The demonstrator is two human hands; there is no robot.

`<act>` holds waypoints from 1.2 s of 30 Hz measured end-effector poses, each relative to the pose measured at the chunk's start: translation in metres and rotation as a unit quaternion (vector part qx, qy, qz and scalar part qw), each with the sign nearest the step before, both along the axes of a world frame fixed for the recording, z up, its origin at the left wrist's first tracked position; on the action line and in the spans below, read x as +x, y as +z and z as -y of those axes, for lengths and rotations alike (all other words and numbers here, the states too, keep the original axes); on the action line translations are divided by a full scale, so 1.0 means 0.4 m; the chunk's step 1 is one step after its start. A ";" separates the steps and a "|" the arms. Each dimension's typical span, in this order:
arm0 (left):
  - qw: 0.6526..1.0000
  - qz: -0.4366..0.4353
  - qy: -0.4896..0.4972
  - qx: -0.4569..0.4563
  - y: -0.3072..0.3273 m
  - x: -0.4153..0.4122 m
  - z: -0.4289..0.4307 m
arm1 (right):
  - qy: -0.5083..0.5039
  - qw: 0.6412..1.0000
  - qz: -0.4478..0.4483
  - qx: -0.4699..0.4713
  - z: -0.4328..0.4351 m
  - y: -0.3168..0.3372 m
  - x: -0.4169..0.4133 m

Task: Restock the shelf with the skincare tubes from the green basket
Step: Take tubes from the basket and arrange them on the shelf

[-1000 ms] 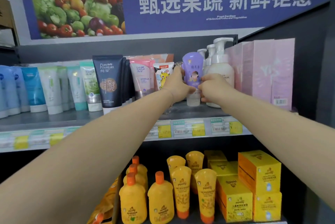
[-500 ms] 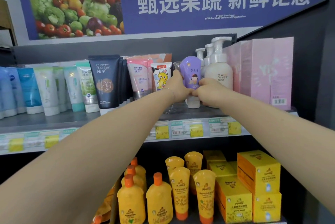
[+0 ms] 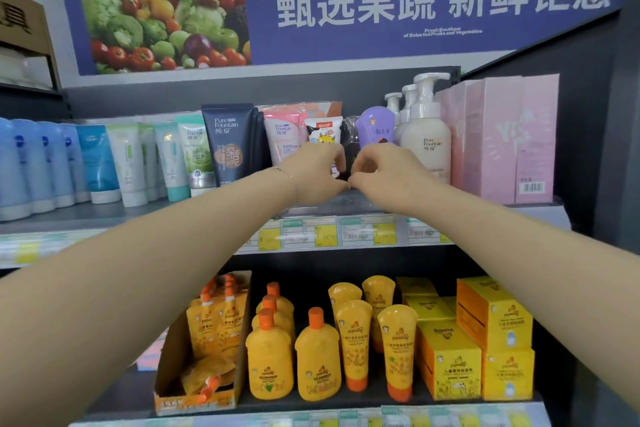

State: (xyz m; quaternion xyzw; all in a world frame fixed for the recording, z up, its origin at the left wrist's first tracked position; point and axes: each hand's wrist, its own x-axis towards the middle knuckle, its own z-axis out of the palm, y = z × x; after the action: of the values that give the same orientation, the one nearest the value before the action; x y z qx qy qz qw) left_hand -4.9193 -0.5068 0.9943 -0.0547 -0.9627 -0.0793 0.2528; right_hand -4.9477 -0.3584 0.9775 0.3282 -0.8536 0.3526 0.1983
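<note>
Both arms are stretched out to the upper shelf (image 3: 104, 215), and the two hands meet right in front of the row of tubes. The left hand (image 3: 317, 172) has its fingers curled in, knuckles toward the camera, sitting just below a white tube with a yellow cartoon (image 3: 323, 130). The right hand (image 3: 384, 168) is curled the same way, thumb and fingertips pinched together. Honestly can't tell if either hand is actually gripping anything, since the fingers hide whatever's behind them.

The purple tube (image 3: 375, 127) stands upright on the shelf, cap end down, poking up behind the right hand with its lower half covered. It sits between the cartoon tube and a white pump bottle (image 3: 426, 146), with something dark tucked in the gap on its left that's too blurry to name.

Further left there's a pink tube (image 3: 282, 139), a tall dark navy tube (image 3: 230, 144), then greenish-white tubes and a bunch of blue ones. Pink boxes (image 3: 502, 139) fill the right end. The lower shelf is all yellow stuff: bottles with orange caps (image 3: 317, 357), yellow tubes (image 3: 398, 347) and yellow boxes (image 3: 491, 316). A veggie banner (image 3: 346, 4) hangs above.
</note>
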 end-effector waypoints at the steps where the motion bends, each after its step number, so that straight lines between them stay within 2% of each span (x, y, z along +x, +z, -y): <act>1: 1.000 -0.007 -0.001 -0.018 0.000 0.022 0.004 | 0.005 1.000 -0.020 0.008 0.005 -0.002 0.015; 9: 0.987 -0.082 0.034 -0.137 -0.018 0.193 0.037 | 0.014 0.968 -0.228 0.101 0.050 -0.035 0.118; 15: 0.983 -0.063 0.085 -0.149 -0.084 0.291 0.109 | 0.072 0.948 -0.286 0.116 0.115 -0.094 0.177; 22: 0.987 -0.025 0.122 -0.105 -0.203 0.376 0.231 | 0.113 0.939 -0.291 0.141 0.205 -0.187 0.254; 28: 0.982 0.001 0.137 -0.129 -0.319 0.426 0.332 | 0.112 0.938 -0.282 0.166 0.285 -0.289 0.310; 33: 0.986 0.033 0.121 -0.108 -0.414 0.447 0.398 | 0.078 0.940 -0.265 0.201 0.352 -0.383 0.343; 36: 0.991 0.052 0.079 -0.097 -0.474 0.453 0.438 | 0.070 0.940 -0.242 0.228 0.385 -0.436 0.358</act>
State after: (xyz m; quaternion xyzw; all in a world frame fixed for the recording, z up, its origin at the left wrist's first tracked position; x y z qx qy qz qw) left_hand -4.7382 -0.6821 0.8045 0.0016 -0.9790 0.0315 0.2013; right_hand -4.8044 -0.5122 0.8029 0.4991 -0.8122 0.0714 0.2935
